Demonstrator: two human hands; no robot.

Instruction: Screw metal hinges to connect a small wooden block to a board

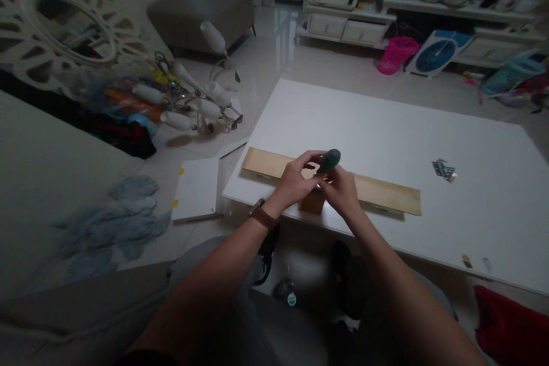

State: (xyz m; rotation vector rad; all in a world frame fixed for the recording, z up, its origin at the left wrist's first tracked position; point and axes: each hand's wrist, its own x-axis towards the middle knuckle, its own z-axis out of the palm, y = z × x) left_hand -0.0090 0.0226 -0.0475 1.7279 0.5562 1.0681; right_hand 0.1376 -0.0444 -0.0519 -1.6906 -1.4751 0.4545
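Observation:
My left hand (295, 180) is closed, its fingers curled about a screwdriver with a dark green handle (329, 161) that tilts up to the right. Close against it, my right hand (342, 190) pinches low beside the tool, near a small shiny spot; my fingers hide what it grips. Beneath both hands a long, pale wooden board (388, 194) lies across the near part of the white table (364, 120). A brown wooden block (311, 202) shows under the board's middle, at the table's near edge. The screwdriver's tip is hidden.
Small metal pieces (444, 170) lie on the table at right. On the floor at left are a lamp with several white shades (206, 108), a white panel (196, 189) and a grey-blue cloth (124, 217). A clear bottle (286, 291) stands below, between my legs.

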